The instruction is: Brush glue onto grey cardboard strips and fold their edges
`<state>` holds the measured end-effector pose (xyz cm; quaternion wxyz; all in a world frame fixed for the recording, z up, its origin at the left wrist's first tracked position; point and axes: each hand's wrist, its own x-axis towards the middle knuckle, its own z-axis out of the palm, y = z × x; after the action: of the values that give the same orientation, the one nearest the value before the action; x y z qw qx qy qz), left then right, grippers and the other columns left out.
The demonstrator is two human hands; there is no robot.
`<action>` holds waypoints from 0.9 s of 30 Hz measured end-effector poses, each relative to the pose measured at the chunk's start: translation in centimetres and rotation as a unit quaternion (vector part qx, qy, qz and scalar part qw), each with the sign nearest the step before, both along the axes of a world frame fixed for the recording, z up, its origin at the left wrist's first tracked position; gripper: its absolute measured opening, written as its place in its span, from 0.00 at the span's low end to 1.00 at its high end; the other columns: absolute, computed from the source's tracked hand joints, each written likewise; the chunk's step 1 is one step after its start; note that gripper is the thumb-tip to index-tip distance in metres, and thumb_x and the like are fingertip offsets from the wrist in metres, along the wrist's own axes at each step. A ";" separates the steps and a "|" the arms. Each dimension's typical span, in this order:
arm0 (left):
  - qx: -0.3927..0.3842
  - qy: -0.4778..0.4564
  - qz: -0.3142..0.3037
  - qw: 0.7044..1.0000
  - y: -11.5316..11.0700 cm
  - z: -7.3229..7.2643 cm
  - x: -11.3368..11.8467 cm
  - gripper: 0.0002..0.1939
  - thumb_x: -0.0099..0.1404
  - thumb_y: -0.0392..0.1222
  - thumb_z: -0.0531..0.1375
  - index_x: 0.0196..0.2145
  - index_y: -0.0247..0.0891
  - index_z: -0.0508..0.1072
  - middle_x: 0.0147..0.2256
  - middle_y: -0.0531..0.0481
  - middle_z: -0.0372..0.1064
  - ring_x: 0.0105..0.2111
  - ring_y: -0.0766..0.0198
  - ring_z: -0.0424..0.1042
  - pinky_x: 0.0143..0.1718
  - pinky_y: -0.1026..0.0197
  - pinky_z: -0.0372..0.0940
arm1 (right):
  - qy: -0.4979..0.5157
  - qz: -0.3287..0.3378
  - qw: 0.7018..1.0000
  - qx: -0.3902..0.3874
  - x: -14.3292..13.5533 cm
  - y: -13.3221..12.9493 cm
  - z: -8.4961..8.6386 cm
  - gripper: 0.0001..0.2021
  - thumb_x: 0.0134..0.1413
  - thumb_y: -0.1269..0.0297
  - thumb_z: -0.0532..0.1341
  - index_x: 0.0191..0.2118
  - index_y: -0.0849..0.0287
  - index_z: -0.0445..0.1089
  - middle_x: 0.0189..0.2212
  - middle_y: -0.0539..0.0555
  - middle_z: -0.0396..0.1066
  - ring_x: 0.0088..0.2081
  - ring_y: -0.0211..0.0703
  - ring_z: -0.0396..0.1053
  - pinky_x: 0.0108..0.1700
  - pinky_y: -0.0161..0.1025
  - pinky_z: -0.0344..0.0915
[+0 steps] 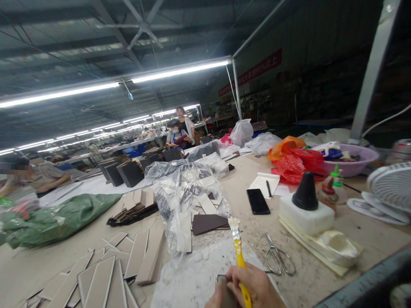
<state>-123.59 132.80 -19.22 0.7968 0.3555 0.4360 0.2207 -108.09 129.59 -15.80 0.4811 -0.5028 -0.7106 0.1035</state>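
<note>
At the bottom centre, my right hand point(258, 288) is closed around the yellow handle of a paintbrush point(239, 257), bristles pointing up and away. Its fingertips also touch a narrow dark panel point(228, 300). My left hand point(213, 306), mostly cut off by the lower edge, pinches the same panel from the left. Beneath lies a white glue-smeared sheet point(185, 281). Just beyond the brush tip is a dark brown panel piece point(208, 223). A pair of scissors point(278, 259) rests to the right of my right hand.
Beige panels point(98, 281) lie scattered at left, near a green sack point(60, 217). Clear plastic bags point(190, 185) cover pieces ahead. At right are a phone point(258, 201), a white container point(305, 214) with a black cone, a glue bowl point(338, 246) and a fan point(396, 187). Other people sit farther off.
</note>
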 end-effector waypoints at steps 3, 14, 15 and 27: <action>-0.014 0.001 -0.004 1.000 -1.1 1.1 -0.3 0.46 0.48 0.80 0.52 0.31 0.26 0.76 0.22 0.41 0.71 0.22 0.61 0.68 0.27 0.62 0.60 | 0.017 -0.010 1.000 -0.003 0.0 -0.3 0.0 0.04 0.58 0.72 0.56 0.34 0.56 0.65 0.29 0.51 0.69 0.31 0.39 0.68 0.33 0.34 0.64; -0.004 0.050 0.010 0.999 -2.2 3.8 -0.1 0.44 0.55 0.77 0.49 0.37 0.28 0.76 0.24 0.44 0.72 0.20 0.66 0.65 0.23 0.64 0.56 | 0.009 -0.010 1.000 -0.002 0.4 -0.2 -0.1 0.05 0.55 0.71 0.61 0.32 0.56 0.63 0.30 0.52 0.70 0.34 0.41 0.67 0.37 0.37 0.64; 0.004 0.052 0.011 0.999 -2.1 3.7 -0.1 0.43 0.55 0.76 0.49 0.38 0.28 0.76 0.24 0.43 0.72 0.20 0.65 0.65 0.23 0.64 0.56 | 0.009 -0.012 1.000 0.000 0.3 -0.2 -0.1 0.05 0.55 0.71 0.61 0.32 0.56 0.63 0.30 0.52 0.70 0.34 0.41 0.67 0.37 0.37 0.64; 0.078 0.129 -0.001 0.989 -2.1 3.3 -0.4 0.42 0.59 0.74 0.44 0.33 0.29 0.77 0.26 0.42 0.74 0.22 0.64 0.68 0.24 0.64 0.60 | 0.005 -0.012 1.000 0.000 0.1 -0.1 0.1 0.04 0.55 0.72 0.60 0.32 0.57 0.65 0.26 0.50 0.68 0.31 0.39 0.66 0.35 0.35 0.61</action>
<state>-124.03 130.73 -15.96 0.7042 0.4424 0.5160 0.2050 -108.03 129.47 -15.71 0.4861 -0.5108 -0.7021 0.0997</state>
